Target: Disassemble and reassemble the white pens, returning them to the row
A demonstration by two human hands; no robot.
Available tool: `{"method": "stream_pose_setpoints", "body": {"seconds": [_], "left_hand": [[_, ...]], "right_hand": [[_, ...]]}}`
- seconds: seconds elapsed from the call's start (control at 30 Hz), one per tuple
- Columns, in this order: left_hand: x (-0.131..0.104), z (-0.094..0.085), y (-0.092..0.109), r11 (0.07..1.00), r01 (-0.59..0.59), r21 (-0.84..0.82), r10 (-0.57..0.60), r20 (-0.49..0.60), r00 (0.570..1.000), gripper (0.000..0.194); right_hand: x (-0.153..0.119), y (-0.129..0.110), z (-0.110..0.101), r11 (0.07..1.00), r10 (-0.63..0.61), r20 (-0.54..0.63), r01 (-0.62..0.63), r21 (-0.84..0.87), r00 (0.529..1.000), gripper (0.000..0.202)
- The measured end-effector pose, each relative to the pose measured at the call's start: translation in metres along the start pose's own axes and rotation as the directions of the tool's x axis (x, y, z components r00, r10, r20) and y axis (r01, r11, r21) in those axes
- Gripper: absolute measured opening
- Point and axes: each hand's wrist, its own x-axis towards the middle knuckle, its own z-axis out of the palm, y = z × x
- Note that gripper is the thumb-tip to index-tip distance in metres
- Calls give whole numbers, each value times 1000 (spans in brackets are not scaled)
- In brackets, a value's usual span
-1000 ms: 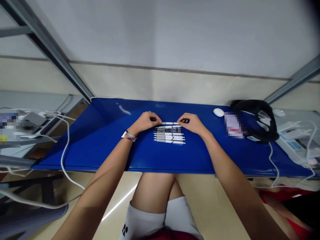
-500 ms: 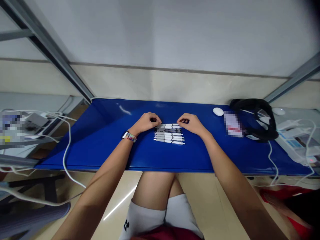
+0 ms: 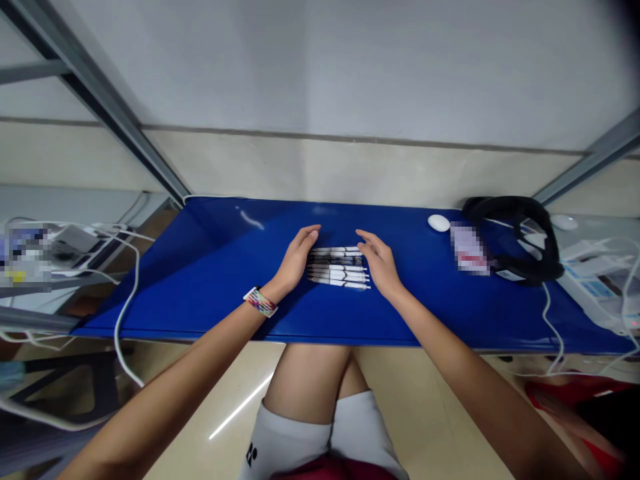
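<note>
Several white and dark pens (image 3: pixel 339 275) lie side by side in a stack of rows on the blue table (image 3: pixel 210 280). Their tips point left and their push-button ends point right. My left hand (image 3: pixel 296 259) stands on edge at the tip ends, fingers stretched forward and no pen in them. Opposite it, my right hand (image 3: pixel 379 259) is held at the button ends with its fingers extended and slightly apart. The two palms face each other across the pens. Whether either palm touches the pens I cannot tell. A patterned band is around my left wrist.
A white mouse-like object (image 3: pixel 439 223), a blurred packet (image 3: pixel 469 248) and a black headset with a strap (image 3: pixel 515 237) are on the table's right. White cables (image 3: pixel 131 287) hang over the left edge. A person's arm and red clothing show at lower right.
Both hands have opened from pinches at the far pen's ends. They have come nearer to me and now flank the row of pens with fingers stretched out.
</note>
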Motion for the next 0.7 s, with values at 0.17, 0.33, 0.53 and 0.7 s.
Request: {"method": "stream_pose_setpoints", "body": {"seconds": [0.17,0.33,0.53,0.7], "left_hand": [[-9,21,5,1000,1,-18,-3,-88,996,39],[-13,26,7,1000,6,-26,-10,-125,992,35],[-12,24,-2,993,-22,-119,7,-127,992,33],[-17,22,-6,986,-27,-162,7,-120,993,34]], "right_hand": [[-1,7,10,997,-37,-48,33,-76,998,38],[-2,8,12,993,-54,-66,46,-106,996,34],[-5,5,14,991,-62,-63,54,-119,996,32],[-8,4,14,993,-56,-53,50,-107,997,30]]}}
